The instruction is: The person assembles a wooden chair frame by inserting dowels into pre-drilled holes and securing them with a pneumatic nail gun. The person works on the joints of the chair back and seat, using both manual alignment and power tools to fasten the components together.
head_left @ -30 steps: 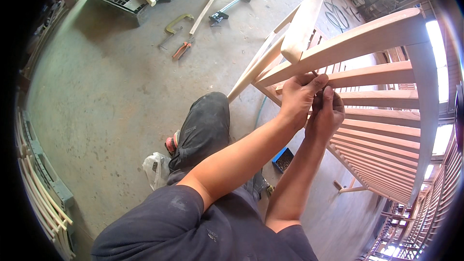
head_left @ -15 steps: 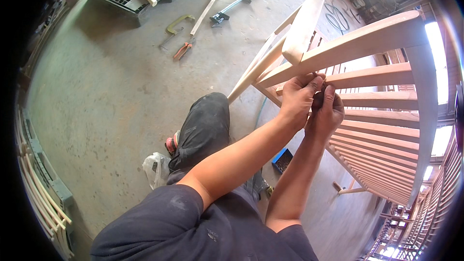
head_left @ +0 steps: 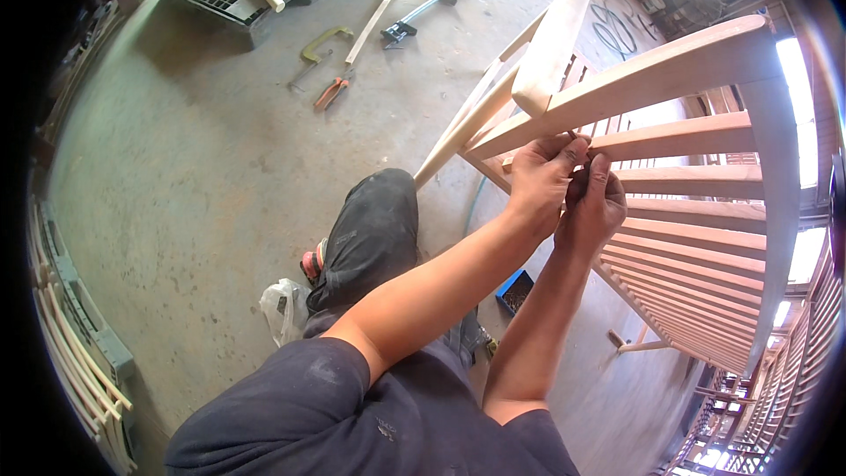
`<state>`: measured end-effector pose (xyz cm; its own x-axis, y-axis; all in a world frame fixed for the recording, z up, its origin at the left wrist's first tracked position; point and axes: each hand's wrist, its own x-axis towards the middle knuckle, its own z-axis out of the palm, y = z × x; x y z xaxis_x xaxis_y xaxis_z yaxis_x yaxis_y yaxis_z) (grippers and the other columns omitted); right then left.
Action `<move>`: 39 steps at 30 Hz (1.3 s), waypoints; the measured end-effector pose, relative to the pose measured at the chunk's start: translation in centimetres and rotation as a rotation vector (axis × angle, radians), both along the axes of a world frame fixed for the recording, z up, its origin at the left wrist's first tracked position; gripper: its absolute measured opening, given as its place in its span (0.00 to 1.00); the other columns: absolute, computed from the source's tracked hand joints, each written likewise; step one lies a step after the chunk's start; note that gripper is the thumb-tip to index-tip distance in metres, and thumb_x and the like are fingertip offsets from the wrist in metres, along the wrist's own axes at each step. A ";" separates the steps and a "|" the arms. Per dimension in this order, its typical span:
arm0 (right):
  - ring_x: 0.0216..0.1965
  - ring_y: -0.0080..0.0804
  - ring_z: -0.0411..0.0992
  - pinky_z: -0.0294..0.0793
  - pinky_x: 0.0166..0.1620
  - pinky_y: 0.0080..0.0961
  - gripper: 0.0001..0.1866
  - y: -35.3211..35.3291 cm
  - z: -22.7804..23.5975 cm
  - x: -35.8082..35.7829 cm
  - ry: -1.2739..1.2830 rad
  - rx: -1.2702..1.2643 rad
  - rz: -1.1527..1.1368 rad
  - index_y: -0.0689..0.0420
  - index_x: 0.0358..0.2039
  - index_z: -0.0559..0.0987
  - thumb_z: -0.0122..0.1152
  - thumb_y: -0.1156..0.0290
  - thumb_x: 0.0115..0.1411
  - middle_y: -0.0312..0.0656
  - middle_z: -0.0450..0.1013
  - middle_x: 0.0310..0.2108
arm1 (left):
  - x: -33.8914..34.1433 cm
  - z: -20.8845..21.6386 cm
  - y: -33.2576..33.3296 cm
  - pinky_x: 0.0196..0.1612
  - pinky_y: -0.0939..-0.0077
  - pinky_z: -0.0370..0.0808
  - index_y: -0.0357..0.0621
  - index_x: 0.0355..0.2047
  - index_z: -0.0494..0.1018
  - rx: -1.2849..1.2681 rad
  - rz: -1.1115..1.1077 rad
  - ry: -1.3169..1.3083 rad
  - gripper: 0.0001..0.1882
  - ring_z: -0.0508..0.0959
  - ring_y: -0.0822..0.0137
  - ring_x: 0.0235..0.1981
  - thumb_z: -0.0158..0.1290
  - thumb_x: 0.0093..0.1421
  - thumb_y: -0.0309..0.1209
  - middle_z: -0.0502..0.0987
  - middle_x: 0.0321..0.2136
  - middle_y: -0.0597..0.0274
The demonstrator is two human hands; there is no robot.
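Two hands are working at a slatted wooden frame (head_left: pixel 696 211).
The left hand (head_left: pixel 539 183) and right hand (head_left: pixel 592 210) are pinching something small, too hidden to identify, against the upper slat (head_left: pixel 679 136), beside the rounded rail (head_left: pixel 553 40).

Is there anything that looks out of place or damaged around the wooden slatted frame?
Nothing looks damaged. Both hands, left hand and right hand, meet at the slatted frame. Pliers lie loose on the concrete floor.

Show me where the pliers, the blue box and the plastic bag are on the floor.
pliers (head_left: pixel 330 93), head view, on the orange handles.
blue box (head_left: pixel 514 292), head view, on its open top.
plastic bag (head_left: pixel 282 309), head view, on its crumpled middle.
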<state>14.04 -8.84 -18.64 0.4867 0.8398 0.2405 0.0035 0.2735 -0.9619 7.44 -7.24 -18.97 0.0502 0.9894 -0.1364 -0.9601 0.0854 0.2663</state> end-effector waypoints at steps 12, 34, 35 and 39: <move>0.18 0.15 0.67 0.60 0.20 0.12 0.15 -0.6 0.4 -0.6 0.126 -0.034 0.051 0.68 0.36 0.81 0.64 0.65 0.66 0.39 0.77 0.24 | 0.0 -0.3 0.3 0.25 0.81 0.74 0.36 0.35 0.77 -0.053 -0.038 0.041 0.07 0.76 0.75 0.27 0.61 0.63 0.28 0.79 0.28 0.63; 0.18 0.16 0.67 0.61 0.20 0.11 0.16 -0.1 0.1 0.0 0.039 -0.036 0.014 0.68 0.31 0.81 0.64 0.65 0.66 0.39 0.77 0.22 | 0.2 0.0 0.1 0.27 0.81 0.75 0.37 0.33 0.76 -0.042 -0.018 -0.022 0.07 0.76 0.74 0.27 0.61 0.63 0.28 0.77 0.28 0.64; 0.17 0.16 0.67 0.61 0.20 0.11 0.16 0.1 0.0 0.0 0.027 -0.028 0.011 0.67 0.30 0.81 0.64 0.65 0.67 0.39 0.77 0.22 | 0.2 0.1 0.0 0.27 0.81 0.75 0.37 0.33 0.76 -0.031 -0.017 -0.042 0.07 0.76 0.74 0.27 0.61 0.63 0.28 0.77 0.28 0.64; 0.18 0.17 0.68 0.63 0.20 0.12 0.15 0.3 0.1 -0.6 0.092 0.017 0.016 0.67 0.32 0.81 0.63 0.66 0.67 0.39 0.77 0.23 | 0.3 0.0 0.1 0.25 0.82 0.73 0.38 0.34 0.76 -0.016 0.003 -0.043 0.07 0.75 0.76 0.25 0.61 0.63 0.28 0.77 0.27 0.65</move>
<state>13.48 -8.53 -18.56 0.4941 0.8436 0.2101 -0.0890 0.2895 -0.9530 7.71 -7.16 -18.92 0.0535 0.9873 -0.1495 -0.9709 0.0865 0.2235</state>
